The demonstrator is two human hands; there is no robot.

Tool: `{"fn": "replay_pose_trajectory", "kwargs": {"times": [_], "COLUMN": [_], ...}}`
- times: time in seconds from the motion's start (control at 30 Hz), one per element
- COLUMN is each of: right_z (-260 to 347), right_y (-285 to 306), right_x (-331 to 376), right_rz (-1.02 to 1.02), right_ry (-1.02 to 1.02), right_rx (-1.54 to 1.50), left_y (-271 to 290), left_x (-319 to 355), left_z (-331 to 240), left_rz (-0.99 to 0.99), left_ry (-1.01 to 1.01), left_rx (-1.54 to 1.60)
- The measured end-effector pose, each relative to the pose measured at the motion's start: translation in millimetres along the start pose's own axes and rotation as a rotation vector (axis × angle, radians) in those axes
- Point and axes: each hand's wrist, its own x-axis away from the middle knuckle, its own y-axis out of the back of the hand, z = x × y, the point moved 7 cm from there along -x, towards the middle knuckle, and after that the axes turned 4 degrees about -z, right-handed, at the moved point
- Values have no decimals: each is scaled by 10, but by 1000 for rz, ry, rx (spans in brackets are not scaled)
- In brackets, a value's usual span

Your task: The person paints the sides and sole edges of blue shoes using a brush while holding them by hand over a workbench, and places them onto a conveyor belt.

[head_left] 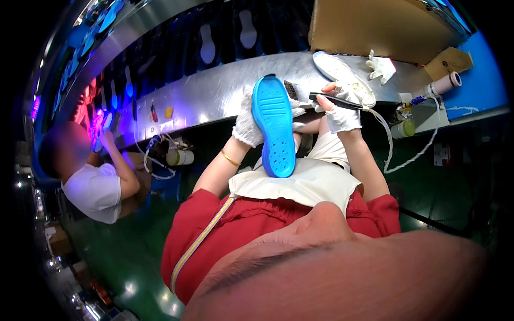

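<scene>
My left hand (246, 122), in a white glove, grips a bright blue shoe sole (276, 128) along its left side. The sole stands lengthwise before me, with grooves at its far end and small holes at its near end, close to my pale apron (316, 179). To the right of it, my right hand (344, 113) closes on a black pen-shaped tool (342, 101); some fingertips are bare beyond the white glove. A white tube (386, 125) runs from the tool's rear. The tool's tip points left, apart from the sole.
Ahead runs a metal bench (214, 91) with a white sole (342, 72), a white glove (381, 67) and a cardboard box (375, 27). Beyond its edge, a dark conveyor (225, 32) carries soles. A pinkish cylinder (447, 84) stands right. Another person (99, 182) works at left.
</scene>
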Motion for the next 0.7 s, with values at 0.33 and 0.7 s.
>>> {"fn": "replay_pose_trajectory", "kwargs": {"times": [0.33, 0.7], "right_z": [166, 20], "right_y": [-471, -691], "right_x": [-79, 215], "right_rz": [-16, 263], "right_ry": [441, 546], "right_rx": [462, 507], "left_y": [46, 113], "left_x": [-191, -81], "left_z": [84, -56], "left_rz": [-251, -313], "left_ry": [-320, -214], "left_rx": [-50, -99]}}
